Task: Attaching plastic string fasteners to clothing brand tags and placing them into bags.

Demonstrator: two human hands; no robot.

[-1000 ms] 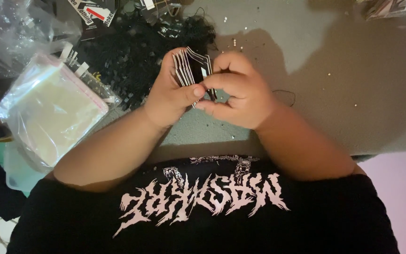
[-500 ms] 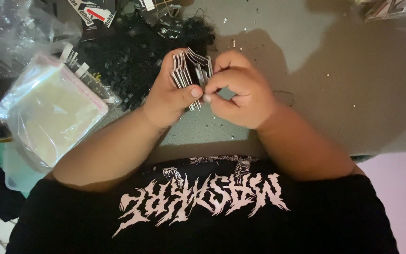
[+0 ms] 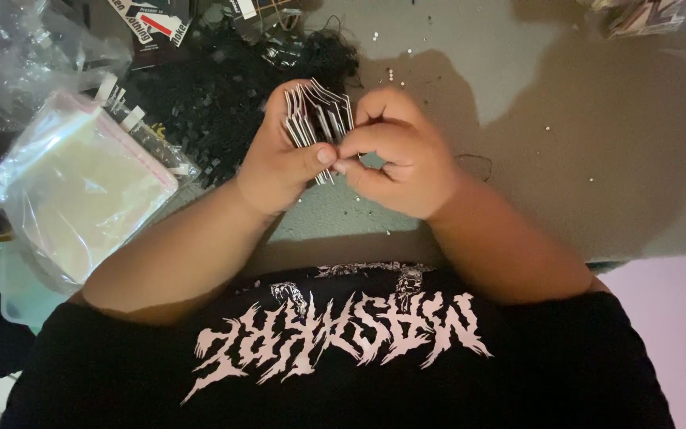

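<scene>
Gripping a fanned stack of cards [image 3: 317, 119], left hand [image 3: 279, 163], right hand [image 3: 395, 155] fingers pinching its edge, grey table [image 3: 565, 159], dim.

I see thin card tags [image 3: 319, 119], paper/card w/ a slight sheen on edges, fanned in the left hand [image 3: 279, 163]. Clear plastic bag [image 3: 81, 187] is glossy, crinkled film. Black pile [image 3: 208, 95] looks like matt plastic bits & thread. Table [image 3: 581, 143] is matt, smooth grey. Shirt [image 3: 343, 357] is matt black cloth w/ a flat print.
</scene>
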